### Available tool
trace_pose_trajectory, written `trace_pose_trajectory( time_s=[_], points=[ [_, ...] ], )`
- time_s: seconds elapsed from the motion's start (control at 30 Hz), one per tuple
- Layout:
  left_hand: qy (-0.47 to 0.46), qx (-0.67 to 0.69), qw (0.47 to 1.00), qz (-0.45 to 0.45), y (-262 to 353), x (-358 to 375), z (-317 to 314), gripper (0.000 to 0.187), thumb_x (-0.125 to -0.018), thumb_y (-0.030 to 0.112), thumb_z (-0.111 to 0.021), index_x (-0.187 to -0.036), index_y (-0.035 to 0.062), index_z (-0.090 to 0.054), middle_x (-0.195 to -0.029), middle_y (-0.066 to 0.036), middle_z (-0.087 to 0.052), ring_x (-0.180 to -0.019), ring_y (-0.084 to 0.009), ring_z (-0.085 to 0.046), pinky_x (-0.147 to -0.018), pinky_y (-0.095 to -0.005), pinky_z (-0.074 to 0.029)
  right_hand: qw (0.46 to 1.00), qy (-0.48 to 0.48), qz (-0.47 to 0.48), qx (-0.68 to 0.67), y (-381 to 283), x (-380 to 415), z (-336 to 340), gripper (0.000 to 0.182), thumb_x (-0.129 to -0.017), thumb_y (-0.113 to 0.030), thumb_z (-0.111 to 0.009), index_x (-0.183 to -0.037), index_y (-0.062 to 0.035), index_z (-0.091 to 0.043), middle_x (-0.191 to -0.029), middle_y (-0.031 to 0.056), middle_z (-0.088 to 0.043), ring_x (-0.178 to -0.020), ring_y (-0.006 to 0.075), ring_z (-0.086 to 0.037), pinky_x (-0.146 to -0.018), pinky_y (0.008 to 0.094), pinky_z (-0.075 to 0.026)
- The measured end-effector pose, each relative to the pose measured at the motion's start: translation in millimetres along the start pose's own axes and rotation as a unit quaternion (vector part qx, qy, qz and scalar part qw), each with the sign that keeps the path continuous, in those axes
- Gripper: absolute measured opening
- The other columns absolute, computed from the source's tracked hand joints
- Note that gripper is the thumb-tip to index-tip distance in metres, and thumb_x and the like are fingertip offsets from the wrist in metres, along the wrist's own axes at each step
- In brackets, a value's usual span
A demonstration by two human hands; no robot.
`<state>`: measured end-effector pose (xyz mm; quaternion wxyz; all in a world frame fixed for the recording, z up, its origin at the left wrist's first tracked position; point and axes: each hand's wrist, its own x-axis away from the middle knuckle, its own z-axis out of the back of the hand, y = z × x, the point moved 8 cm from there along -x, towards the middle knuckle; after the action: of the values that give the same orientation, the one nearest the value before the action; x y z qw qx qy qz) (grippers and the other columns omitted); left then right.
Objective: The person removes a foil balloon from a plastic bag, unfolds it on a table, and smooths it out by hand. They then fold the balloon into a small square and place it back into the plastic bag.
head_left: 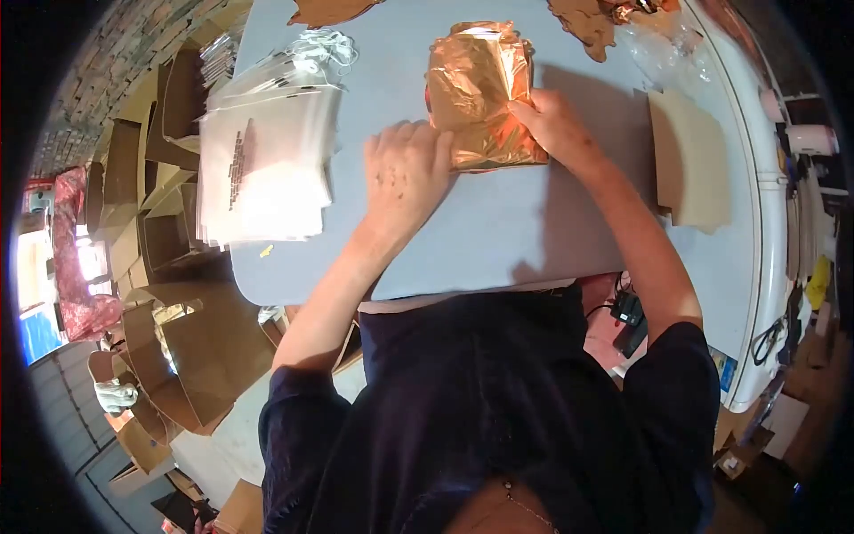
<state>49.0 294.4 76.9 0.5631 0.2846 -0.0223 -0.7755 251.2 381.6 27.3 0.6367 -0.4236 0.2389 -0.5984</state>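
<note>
A shiny copper-coloured foil package (485, 89) lies on the grey table (480, 231), its surface creased. My left hand (407, 169) rests at its lower left corner, back of the hand up, with the fingertips curled under and partly hidden; what they grip, if anything, does not show. At the right edge of the package, my right hand (556, 129) pinches the foil between thumb and fingers. A stack of clear plastic bags (267, 160) with dark printing lies left of my left hand.
Cardboard pieces (689, 160) lie on the right. Brown-orange scraps (583, 27) and crumpled clear plastic (667, 53) are at the back right, another scrap (334, 11) at the back. White string (325, 49) sits behind the bags. Open cardboard boxes (213, 347) stand left of the table.
</note>
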Motion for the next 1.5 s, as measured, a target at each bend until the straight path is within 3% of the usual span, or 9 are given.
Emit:
trace_pose_trajectory(
  time_s=[0.27,0.37,0.47,0.57,0.67,0.73,0.83,1.13,1.5],
  points=[
    [0.041,-0.038,0.998,-0.003,-5,0,-8,0.015,-0.096,0.019,-0.067,-0.089,0.0059,-0.069,-0.077,-0.009,-0.066,-0.076,-0.0311,-0.063,-0.073,-0.0443,-0.042,0.999,0.003,0.024,0.025,8,-8,0,0.036,-0.097,-0.029,-0.066,-0.092,0.0069,-0.068,-0.073,0.0139,-0.069,-0.066,0.0212,-0.069,-0.063,0.0389,-0.054],
    [-0.053,-0.051,0.996,0.040,-8,-3,-14,0.015,-0.096,0.019,-0.067,-0.102,0.0046,-0.068,-0.089,-0.012,-0.068,-0.084,-0.0309,-0.062,-0.075,-0.0450,-0.043,0.999,0.006,0.027,0.020,9,-9,-2,0.035,-0.098,-0.029,-0.067,-0.089,0.0053,-0.067,-0.072,0.0102,-0.067,-0.064,0.0177,-0.066,-0.060,0.0371,-0.052],
    [-0.016,-0.037,0.999,0.007,1,-11,-7,0.034,-0.097,0.019,-0.066,-0.128,0.0043,-0.063,-0.119,-0.018,-0.068,-0.109,-0.0315,-0.063,-0.089,-0.0475,-0.046,0.999,0.005,0.034,0.041,13,-13,-3,0.034,-0.101,-0.028,-0.066,-0.085,0.0020,-0.063,-0.072,0.0015,-0.063,-0.058,0.0093,-0.060,-0.052,0.0317,-0.049],
    [0.015,-0.025,0.986,-0.163,18,-22,-9,0.052,-0.104,0.026,-0.060,-0.152,0.0087,-0.051,-0.152,-0.017,-0.054,-0.141,-0.0309,-0.050,-0.114,-0.0507,-0.040,0.998,-0.002,0.041,0.049,21,-22,-5,0.035,-0.101,-0.029,-0.066,-0.086,0.0030,-0.063,-0.072,0.0016,-0.063,-0.060,0.0094,-0.060,-0.053,0.0320,-0.049],
    [-0.059,-0.009,0.977,-0.206,10,-21,-38,0.057,-0.110,0.035,-0.048,-0.163,0.0156,-0.039,-0.165,-0.010,-0.043,-0.155,-0.0285,-0.034,-0.129,-0.0521,-0.022,0.997,0.000,0.041,0.060,19,-21,-5,0.036,-0.101,-0.031,-0.066,-0.088,0.0035,-0.064,-0.073,0.0016,-0.063,-0.066,0.0090,-0.060,-0.058,0.0326,-0.050],
    [-0.091,-0.029,0.976,-0.198,6,-21,-46,0.057,-0.111,0.040,-0.042,-0.163,0.0171,-0.038,-0.167,-0.007,-0.040,-0.157,-0.0275,-0.031,-0.130,-0.0517,-0.018,0.996,-0.004,0.028,0.085,9,-13,0,0.037,-0.101,-0.032,-0.066,-0.091,0.0034,-0.064,-0.076,0.0018,-0.063,-0.072,0.0088,-0.062,-0.065,0.0324,-0.052],
    [-0.109,-0.043,0.973,-0.198,3,-20,-53,0.057,-0.112,0.042,-0.039,-0.164,0.0179,-0.038,-0.168,-0.006,-0.038,-0.158,-0.0264,-0.029,-0.131,-0.0518,-0.015,0.999,0.001,0.026,0.040,11,-10,3,0.047,-0.097,-0.042,-0.065,-0.105,0.0038,-0.068,-0.093,0.0173,-0.074,-0.084,0.0237,-0.071,-0.077,0.0409,-0.054],
    [-0.104,-0.043,0.973,-0.201,4,-19,-51,0.056,-0.111,0.042,-0.036,-0.160,0.0148,-0.044,-0.166,-0.008,-0.041,-0.157,-0.0251,-0.031,-0.131,-0.0509,-0.014,0.979,0.144,0.102,-0.104,10,67,22,0.048,-0.096,-0.024,-0.075,-0.132,0.0036,-0.057,-0.111,0.0144,-0.073,-0.098,0.0209,-0.071,-0.089,0.0348,-0.057],
    [-0.069,-0.046,0.971,-0.225,10,-20,-44,0.054,-0.109,0.039,-0.043,-0.154,0.0095,-0.051,-0.160,-0.013,-0.048,-0.152,-0.0283,-0.039,-0.129,-0.0528,-0.019,0.994,0.098,0.050,0.008,21,86,5,0.028,-0.095,-0.026,-0.074,-0.105,-0.0007,-0.071,-0.096,0.0116,-0.070,-0.083,0.0204,-0.068,-0.076,0.0353,-0.054]
  ],
)
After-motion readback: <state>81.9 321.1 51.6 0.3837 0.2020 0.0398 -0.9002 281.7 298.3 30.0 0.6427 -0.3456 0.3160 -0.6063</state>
